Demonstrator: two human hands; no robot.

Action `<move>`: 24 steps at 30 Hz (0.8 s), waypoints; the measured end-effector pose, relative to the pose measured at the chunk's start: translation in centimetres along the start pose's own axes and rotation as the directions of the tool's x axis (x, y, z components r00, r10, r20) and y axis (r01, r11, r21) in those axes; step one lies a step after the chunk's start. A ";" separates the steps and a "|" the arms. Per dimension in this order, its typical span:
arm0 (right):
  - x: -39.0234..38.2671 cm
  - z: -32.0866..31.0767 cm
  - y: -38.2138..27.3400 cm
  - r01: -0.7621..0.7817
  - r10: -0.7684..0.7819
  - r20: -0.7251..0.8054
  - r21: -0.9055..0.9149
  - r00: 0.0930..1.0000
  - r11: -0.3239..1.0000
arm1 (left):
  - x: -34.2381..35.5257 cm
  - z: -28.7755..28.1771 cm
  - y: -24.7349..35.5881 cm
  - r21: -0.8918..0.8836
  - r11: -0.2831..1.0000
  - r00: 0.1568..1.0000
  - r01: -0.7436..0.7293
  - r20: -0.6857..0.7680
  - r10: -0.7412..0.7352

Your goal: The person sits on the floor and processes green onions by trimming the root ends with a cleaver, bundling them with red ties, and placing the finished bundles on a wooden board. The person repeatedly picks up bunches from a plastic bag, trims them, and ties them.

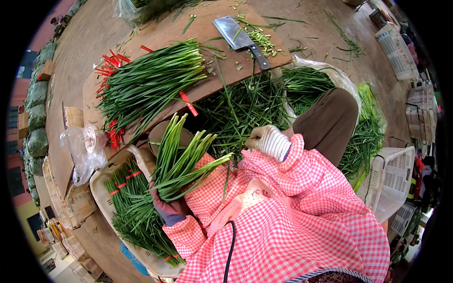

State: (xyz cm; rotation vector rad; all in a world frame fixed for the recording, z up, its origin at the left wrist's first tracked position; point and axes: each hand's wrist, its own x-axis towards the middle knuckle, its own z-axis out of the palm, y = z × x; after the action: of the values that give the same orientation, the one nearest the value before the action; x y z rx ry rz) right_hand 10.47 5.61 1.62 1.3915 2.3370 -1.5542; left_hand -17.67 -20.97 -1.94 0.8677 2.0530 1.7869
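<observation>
Bench (170,33) ahead; left hand (166,203) holding bunch (177,162); right hand (269,141)'s grasp unclear; banded bundles (123,187) leftward look done, loose stalks (250,101) ahead remain.

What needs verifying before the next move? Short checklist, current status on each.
1. Green bunch held: ok, the left hand grips its lower part.
2. Right hand free: cannot tell; it is blurred, though nothing shows in it.
3. Band on the held bunch: cannot tell; none shows, but the hand covers part of it.
4. Cleaver away from both hands: ok, it lies flat on the board.
5. Red strips laid out: ok, a cluster shows at the left end of the green pile.
6. Room in the crate: cannot tell; banded greens hide its depth.
</observation>
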 end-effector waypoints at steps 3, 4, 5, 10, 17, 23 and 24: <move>-1.4 1.6 -2.8 0.178 -0.184 0.007 0.219 0.983 0.959 | -0.4 -0.4 -1.4 -0.216 0.974 0.997 0.071 0.001 -0.072; -1.4 2.1 -3.7 0.212 -0.224 0.016 0.256 0.975 0.943 | -0.3 -0.3 -1.1 -0.378 0.911 0.984 0.167 0.001 -0.181; -1.4 2.4 -4.6 0.079 -0.141 0.140 0.379 0.980 0.922 | -0.1 -0.2 -0.7 -0.528 0.811 0.958 0.253 0.019 -0.286; 0.0 2.8 -1.4 0.477 -0.487 -0.057 -0.127 0.872 0.869 | 0.6 -2.4 -1.4 -0.813 0.385 0.828 0.437 0.197 -0.524; 1.3 -0.4 -5.3 0.118 -0.112 0.094 -0.056 0.989 0.991 | 0.8 -2.1 -2.9 -0.819 0.385 0.839 0.426 0.199 -0.506; 3.1 1.8 -8.4 0.270 -0.304 0.059 0.327 0.951 0.906 | 1.1 -1.7 -2.6 -0.814 0.395 0.839 0.427 0.193 -0.509; 3.5 2.8 -8.8 0.170 -0.249 0.133 0.430 0.960 0.886 | 1.1 -1.7 -2.5 -0.817 0.383 0.834 0.431 0.200 -0.513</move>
State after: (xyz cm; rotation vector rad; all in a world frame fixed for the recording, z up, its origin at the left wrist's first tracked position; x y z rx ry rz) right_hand 1.26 4.85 5.05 1.0028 2.1903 -2.2428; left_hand -20.18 -21.78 -3.85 -0.1187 0.9758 2.0834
